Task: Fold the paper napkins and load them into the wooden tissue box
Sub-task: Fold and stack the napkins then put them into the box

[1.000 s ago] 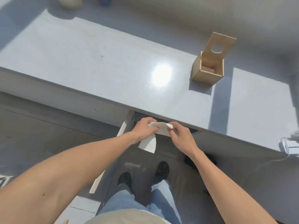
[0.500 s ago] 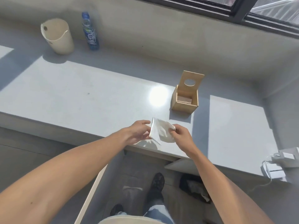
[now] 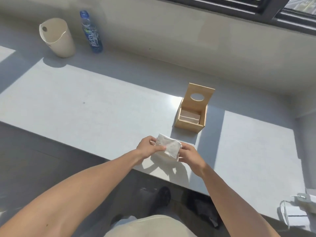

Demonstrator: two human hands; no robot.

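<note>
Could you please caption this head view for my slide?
Both hands fold a napkin before the open wooden tissue box.

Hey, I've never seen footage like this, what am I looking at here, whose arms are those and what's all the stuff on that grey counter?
There is no machine: a person wears a camera on the head, looking down at their own arms. The left hand and right hand together hold a white paper napkin above the near edge of the grey counter. Beyond it stands an open wooden tissue box, its lid with an oval hole tipped up, and napkins already inside. At the far left stand a cream container and a blue water bottle. Something white at the lower right is too unclear to name.
</note>
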